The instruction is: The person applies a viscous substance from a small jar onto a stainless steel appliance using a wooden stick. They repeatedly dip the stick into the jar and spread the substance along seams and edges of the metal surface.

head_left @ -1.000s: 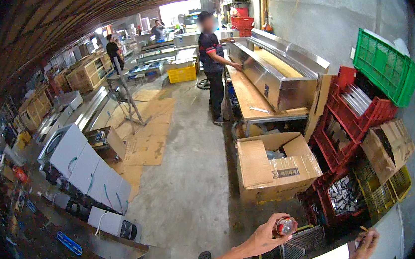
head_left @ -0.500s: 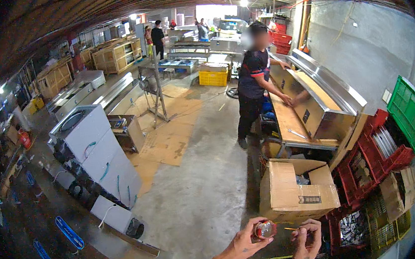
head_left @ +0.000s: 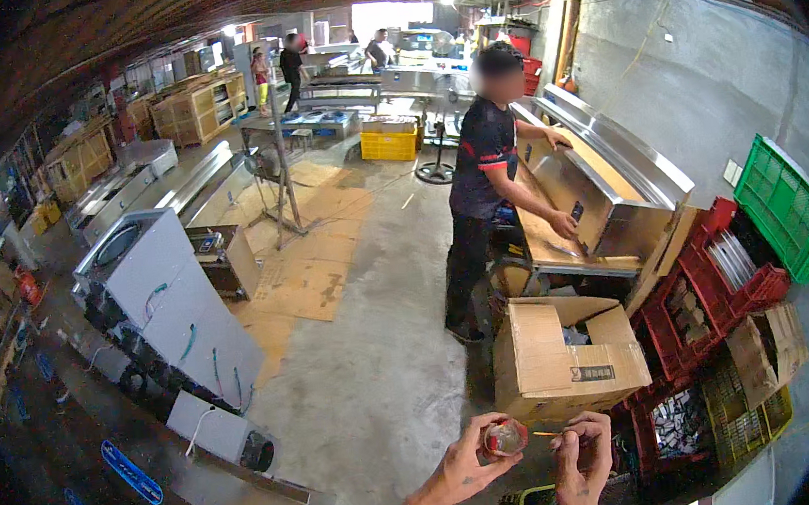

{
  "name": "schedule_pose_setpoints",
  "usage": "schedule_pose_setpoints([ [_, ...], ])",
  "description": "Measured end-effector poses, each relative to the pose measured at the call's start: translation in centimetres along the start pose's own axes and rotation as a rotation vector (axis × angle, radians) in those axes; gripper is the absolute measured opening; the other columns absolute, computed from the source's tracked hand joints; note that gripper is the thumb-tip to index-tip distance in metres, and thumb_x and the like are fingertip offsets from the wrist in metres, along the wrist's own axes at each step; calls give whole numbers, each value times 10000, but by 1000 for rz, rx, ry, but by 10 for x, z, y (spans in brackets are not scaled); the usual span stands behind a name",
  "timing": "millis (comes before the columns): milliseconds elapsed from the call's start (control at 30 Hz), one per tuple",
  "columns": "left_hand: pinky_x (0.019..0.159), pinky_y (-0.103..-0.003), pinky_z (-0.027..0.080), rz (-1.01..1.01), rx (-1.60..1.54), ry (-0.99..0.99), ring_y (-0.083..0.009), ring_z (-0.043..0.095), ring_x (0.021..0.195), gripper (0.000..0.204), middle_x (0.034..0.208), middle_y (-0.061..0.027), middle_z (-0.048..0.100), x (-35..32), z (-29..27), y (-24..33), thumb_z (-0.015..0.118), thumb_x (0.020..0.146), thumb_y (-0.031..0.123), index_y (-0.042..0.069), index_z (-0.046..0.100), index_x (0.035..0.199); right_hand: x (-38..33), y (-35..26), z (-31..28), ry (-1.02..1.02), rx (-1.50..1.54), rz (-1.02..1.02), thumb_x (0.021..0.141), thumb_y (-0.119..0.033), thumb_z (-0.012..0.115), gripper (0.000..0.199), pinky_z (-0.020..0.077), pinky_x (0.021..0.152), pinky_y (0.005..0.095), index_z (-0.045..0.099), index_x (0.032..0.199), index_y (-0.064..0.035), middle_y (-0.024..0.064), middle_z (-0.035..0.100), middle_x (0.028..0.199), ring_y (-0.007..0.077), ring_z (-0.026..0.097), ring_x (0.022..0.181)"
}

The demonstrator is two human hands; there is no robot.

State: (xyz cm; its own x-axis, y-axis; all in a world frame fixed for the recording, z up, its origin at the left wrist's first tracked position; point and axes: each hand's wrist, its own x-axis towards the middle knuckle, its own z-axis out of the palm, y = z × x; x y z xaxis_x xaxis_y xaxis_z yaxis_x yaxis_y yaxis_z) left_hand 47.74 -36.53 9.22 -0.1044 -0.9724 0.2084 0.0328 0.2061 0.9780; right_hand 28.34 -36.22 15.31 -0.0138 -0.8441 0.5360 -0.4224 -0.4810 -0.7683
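Left hand [head_left: 464, 471] clamped on small round red-rimmed container [head_left: 505, 438], tilted up for access; right hand [head_left: 580, 455] pinching thin orange stick [head_left: 547, 434] at its mouth.

A small round red container [head_left: 506, 436] sits pinched in the fingers of the left hand [head_left: 466, 463], its open mouth tilted toward the camera, at about 6 o'clock in the view. At its 3 o'clock, a thin yellowish stick [head_left: 546, 434] lies roughly level, held by the right hand [head_left: 581, 450], its tip pointing at the container and just short of it.
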Motion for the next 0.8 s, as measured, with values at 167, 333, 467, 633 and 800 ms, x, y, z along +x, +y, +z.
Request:
schedule_pose_setpoints([
  [167,1041,-389,605,5,4,-49,-238,731,1216,739,1365,-138,692,0,6,6,907,929,206,49,463,1498,-7,-7,-10,30,5,52,1115,-100,596,116,552,768,286,562,1096,9,100,519,1173,109,618,855],
  [333,1055,-385,596,-7,1,-61,-236,720,1231,732,1378,-137,677,-3,8,7,906,927,171,37,463,1495,-9,-7,-11,38,6,8,1110,-79,588,95,552,781,289,558,1091,8,105,521,1173,114,617,851],
  [467,1059,-378,592,36,-42,-33,-230,714,1239,733,1377,-131,669,-8,6,2,905,923,137,31,460,1495,-9,-9,-7,7,-17,-31,1106,-59,579,74,556,787,291,553,1090,8,113,522,1177,119,617,848],
  [633,1050,-370,596,44,-9,-5,-218,713,1226,730,1372,-127,663,-16,-5,0,896,937,160,36,450,1501,-8,-20,5,-10,114,18,1104,-52,570,68,564,771,305,549,1090,12,121,518,1174,121,615,849],
  [800,1035,-368,599,-15,9,21,-229,718,1215,716,1386,-141,669,-25,-20,12,883,952,186,68,453,1512,-5,-37,20,5,224,82,1104,-45,566,63,561,745,301,548,1090,13,118,517,1176,116,612,835],
])
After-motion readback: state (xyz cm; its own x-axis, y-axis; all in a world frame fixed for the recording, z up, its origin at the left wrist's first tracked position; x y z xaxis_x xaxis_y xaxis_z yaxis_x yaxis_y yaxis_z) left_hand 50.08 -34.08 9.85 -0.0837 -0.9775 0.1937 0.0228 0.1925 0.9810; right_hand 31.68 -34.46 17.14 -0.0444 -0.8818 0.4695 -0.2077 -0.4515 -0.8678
